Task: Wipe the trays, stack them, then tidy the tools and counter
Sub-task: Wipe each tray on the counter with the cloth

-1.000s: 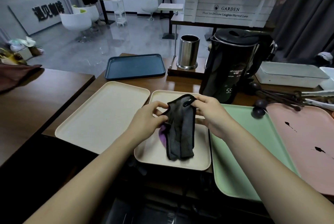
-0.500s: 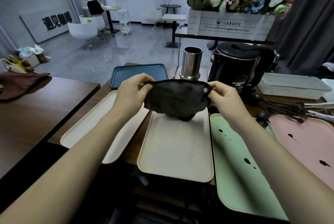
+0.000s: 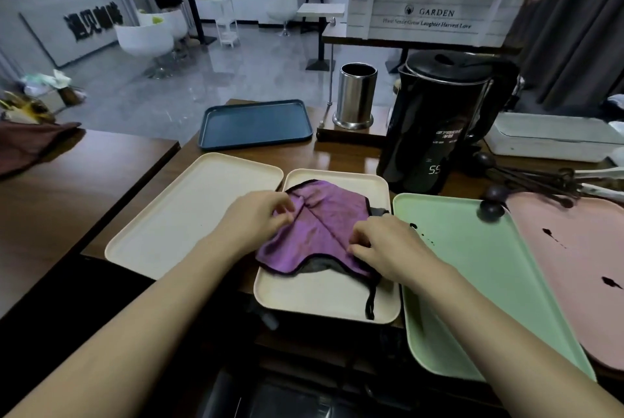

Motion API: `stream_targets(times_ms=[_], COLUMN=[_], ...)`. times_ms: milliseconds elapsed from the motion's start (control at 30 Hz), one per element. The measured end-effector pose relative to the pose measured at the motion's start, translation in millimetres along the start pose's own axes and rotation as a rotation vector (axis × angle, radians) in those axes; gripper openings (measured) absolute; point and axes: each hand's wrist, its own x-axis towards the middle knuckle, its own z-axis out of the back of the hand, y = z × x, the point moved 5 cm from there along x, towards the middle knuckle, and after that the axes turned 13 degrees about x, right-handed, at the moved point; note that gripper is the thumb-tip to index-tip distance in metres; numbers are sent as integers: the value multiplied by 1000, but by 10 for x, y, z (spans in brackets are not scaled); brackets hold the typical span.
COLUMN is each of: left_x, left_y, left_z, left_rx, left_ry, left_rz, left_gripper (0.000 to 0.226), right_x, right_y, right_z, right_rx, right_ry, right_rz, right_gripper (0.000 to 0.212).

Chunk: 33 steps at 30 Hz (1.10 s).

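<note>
cloth (image 3: 317, 225) lies on middle cream tray (image 3: 324, 313), purple side up. left grip (image 3: 253, 218) pinches left fold, right grip (image 3: 388, 245) pinches near edge. My plan: fold into flat pad, wipe rim to rim, press harder on spotted green tray (image 3: 472, 282).

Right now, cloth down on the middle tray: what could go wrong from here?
1. The cream tray seems to overhang the counter at its near end; pressing the cloth there could tip it.
2. The kettle stands close behind it, display showing 55; a long forward stroke might bump it.
3. Dark spots sit on the green tray and pink tray; stacking them unwiped would smear.
</note>
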Motion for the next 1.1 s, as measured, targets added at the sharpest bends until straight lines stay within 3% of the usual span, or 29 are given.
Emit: stream_targets(times_ms=[233,300,400,500,567,700,867,967,1100], left_x=[341,365,343,346,366,466,567,545,507], left_y=[-130,-122,-95,-45,-12,32,38,61,164], left_z=[-134,-192,-257,-289,-286,-265,-330,-333,-350], left_rx=[-11,-71,-120,-120,-103,-64,53,127,192], left_ry=[-86,-66,-63,-83,-104,-131,-125,-140,-124], left_rz=[-70,-55,-42,-41,-45,-61,-152,-171,-185], left_gripper=[16,25,34,33,33,27,18,31,29], right_x=[218,320,573,952,1174,1048,676,600,553], right_y=[-111,-99,-104,-181,-255,-255,-384,-513,-568], right_z=[-18,141,460,557,452,178,178,90,50], right_rx=[135,131,86,356,436,316,154,-1,-64], right_ry=[168,16,-371,-493,-422,-213,-224,-155,-174], right_rz=[-167,-137,-120,-168,-217,-206,-26,-46,-63], right_gripper=[7,8,6,5,11,46,23,25,33])
